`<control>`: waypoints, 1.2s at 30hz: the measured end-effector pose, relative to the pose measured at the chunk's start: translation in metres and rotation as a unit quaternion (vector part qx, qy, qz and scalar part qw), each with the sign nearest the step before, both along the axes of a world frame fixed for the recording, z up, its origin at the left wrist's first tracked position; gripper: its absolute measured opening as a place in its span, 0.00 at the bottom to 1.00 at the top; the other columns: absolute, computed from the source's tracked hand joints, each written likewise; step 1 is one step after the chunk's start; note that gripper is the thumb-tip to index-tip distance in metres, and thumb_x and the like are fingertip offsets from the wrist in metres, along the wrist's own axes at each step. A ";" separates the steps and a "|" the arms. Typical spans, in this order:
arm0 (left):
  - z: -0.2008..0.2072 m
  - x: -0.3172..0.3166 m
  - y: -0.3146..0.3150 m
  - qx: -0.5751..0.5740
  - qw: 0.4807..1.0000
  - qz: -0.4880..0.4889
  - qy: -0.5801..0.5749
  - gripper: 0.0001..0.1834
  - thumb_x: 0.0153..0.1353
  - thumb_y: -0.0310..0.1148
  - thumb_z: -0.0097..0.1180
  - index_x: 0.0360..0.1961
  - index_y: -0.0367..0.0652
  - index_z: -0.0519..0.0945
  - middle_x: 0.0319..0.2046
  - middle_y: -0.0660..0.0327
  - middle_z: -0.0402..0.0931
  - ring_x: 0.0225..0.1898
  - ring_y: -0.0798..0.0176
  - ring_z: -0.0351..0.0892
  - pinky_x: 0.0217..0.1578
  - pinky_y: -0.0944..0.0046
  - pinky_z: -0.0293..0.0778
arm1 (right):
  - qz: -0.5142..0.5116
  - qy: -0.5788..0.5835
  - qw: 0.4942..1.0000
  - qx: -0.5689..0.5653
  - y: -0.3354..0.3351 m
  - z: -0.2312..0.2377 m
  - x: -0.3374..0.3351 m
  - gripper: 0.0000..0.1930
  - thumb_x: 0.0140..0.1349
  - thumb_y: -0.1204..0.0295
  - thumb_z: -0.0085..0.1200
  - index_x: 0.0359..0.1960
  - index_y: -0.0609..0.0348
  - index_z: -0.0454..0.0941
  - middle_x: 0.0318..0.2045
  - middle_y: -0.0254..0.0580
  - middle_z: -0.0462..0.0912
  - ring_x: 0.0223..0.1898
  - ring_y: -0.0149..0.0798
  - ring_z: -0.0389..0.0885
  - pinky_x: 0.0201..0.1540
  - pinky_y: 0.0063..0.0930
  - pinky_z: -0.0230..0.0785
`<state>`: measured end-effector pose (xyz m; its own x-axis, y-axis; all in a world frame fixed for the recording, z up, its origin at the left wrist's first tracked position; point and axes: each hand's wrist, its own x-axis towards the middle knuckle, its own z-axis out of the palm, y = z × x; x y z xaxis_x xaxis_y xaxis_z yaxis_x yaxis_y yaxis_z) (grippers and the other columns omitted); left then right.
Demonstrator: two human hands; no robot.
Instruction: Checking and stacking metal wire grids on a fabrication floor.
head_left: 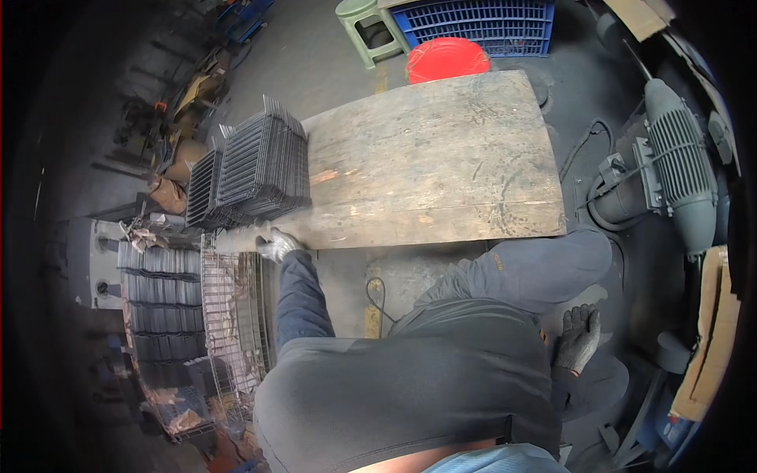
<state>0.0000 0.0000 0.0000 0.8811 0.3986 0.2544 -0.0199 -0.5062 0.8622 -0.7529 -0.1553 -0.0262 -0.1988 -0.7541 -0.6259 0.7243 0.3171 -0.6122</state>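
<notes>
My left hand (pixel 281 245), in a pale grey work glove, is at the near left edge of a worn wooden board (pixel 441 158). Its fingers look apart, and I see nothing held in them. Just beyond it, on the board's left end, stands a tall stack of dark metal wire grids (pixel 264 162). A lower stack of similar grids (pixel 203 189) leans against it on the left. My right hand (pixel 579 339), in a grey glove, hangs beside my right leg, away from the board. Its fingers are loosely bent and hold nothing.
Left of me stands a wire basket cart (pixel 229 315) beside stacked dark metal pieces (pixel 165 303). A red round stool (pixel 448 60), a green stool (pixel 367 31) and a blue crate (pixel 477 27) are beyond the board. A grey motor (pixel 680 158) and cardboard (pixel 704 339) line the right side.
</notes>
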 end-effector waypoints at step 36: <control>-0.004 -0.066 -0.031 0.152 0.939 -0.298 0.083 0.15 0.62 0.31 0.65 0.48 0.37 0.81 0.46 0.51 0.87 0.48 0.51 0.85 0.55 0.52 0.77 | 0.091 -0.022 0.995 0.032 -0.001 -0.058 -0.022 0.16 0.78 0.58 0.59 0.61 0.50 0.81 0.60 0.38 0.85 0.63 0.47 0.80 0.70 0.52 0.68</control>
